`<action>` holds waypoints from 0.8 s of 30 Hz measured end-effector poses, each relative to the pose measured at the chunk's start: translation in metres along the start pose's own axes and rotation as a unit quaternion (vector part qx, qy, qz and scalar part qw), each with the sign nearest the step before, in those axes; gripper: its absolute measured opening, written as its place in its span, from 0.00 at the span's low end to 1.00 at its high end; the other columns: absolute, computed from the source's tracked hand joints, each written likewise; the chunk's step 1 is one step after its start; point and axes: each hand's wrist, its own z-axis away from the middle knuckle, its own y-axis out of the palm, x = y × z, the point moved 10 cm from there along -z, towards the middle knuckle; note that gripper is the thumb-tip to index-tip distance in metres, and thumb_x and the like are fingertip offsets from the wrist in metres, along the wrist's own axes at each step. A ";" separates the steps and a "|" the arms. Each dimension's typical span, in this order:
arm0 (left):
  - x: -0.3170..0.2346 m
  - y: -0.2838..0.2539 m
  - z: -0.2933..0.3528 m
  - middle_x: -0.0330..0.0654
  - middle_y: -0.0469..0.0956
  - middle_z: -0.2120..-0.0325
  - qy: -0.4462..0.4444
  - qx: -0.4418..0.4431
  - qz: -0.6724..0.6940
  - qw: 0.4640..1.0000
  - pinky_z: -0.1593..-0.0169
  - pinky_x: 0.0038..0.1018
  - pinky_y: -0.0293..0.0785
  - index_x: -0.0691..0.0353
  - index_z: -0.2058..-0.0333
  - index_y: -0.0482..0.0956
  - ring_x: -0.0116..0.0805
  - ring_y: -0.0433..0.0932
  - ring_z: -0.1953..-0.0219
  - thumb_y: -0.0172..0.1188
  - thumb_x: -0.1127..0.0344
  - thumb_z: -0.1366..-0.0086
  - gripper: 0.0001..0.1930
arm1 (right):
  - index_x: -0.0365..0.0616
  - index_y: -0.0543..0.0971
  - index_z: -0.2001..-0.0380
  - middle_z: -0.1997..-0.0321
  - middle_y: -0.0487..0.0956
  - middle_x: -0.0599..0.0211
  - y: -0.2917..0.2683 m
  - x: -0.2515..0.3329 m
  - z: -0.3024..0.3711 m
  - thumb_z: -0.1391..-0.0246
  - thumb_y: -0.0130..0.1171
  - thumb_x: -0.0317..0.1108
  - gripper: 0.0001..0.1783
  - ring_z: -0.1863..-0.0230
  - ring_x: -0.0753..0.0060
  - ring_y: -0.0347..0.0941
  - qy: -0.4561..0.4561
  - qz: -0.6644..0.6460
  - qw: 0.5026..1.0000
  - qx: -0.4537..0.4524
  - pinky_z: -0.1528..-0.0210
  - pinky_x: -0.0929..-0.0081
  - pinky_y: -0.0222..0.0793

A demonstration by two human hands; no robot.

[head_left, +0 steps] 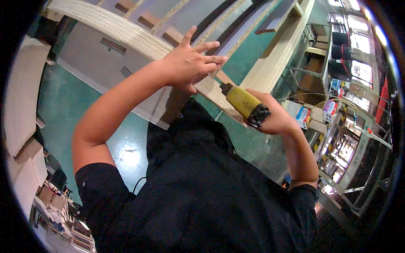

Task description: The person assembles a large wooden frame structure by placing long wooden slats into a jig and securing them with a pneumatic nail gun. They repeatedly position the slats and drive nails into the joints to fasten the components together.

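My left hand (pixel 192 63) lies over the edge of a pale plywood rail (pixel 126 36). Its fingers are spread across the rail and the slats behind it, and it grips nothing that I can see. In my right hand (pixel 276 114) is a yellow power drill (pixel 244 101) with a black front end and a black, taped-looking rear. The drill's tip points toward the rail, just right of my left hand. Whether the tip touches wood I cannot make out. Several chipboard-edged slats (pixel 213 23) run away from the rail inside the wooden frame.
A grey panel (pixel 90 55) extends below the rail on the left. Another plywood rail (pixel 274 63) runs along the frame's right side. Stacked boards (pixel 25 92) stand at far left. Small boxes (pixel 303 116) and a yellow hose (pixel 337 101) are at right, near metal racks.
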 end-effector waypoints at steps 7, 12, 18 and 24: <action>0.003 0.003 -0.001 0.28 0.66 0.30 0.015 -0.009 0.058 0.998 0.30 0.67 0.54 0.48 0.36 0.71 0.41 0.73 0.37 0.83 0.46 0.59 0.50 | 0.37 0.76 0.48 0.58 0.82 0.53 -0.004 -0.005 -0.043 0.51 0.72 0.31 0.27 0.55 0.62 0.79 -0.018 0.027 0.999 -0.006 0.48 0.66 0.73; 0.003 0.005 -0.001 0.27 0.66 0.30 0.020 -0.015 0.083 0.996 0.32 0.64 0.61 0.47 0.36 0.70 0.41 0.75 0.40 0.84 0.45 0.63 0.53 | 0.37 0.75 0.45 0.53 0.82 0.54 0.002 -0.006 -0.049 0.53 0.73 0.30 0.31 0.51 0.63 0.79 0.003 -0.009 1.000 0.010 0.45 0.66 0.73; 0.004 0.007 0.000 0.28 0.66 0.30 0.017 -0.026 0.076 0.997 0.33 0.64 0.61 0.48 0.35 0.70 0.42 0.75 0.40 0.83 0.47 0.61 0.52 | 0.35 0.69 0.37 0.46 0.82 0.57 0.004 0.001 -0.048 0.49 0.70 0.28 0.36 0.43 0.68 0.77 0.047 0.011 0.998 0.026 0.40 0.67 0.72; 0.005 0.006 -0.001 0.29 0.66 0.30 0.018 -0.013 0.076 0.997 0.33 0.64 0.62 0.48 0.35 0.69 0.41 0.75 0.40 0.83 0.47 0.60 0.52 | 0.37 0.77 0.49 0.56 0.83 0.55 -0.002 -0.009 -0.046 0.56 0.73 0.29 0.29 0.55 0.64 0.80 0.056 -0.019 0.998 -0.006 0.48 0.66 0.74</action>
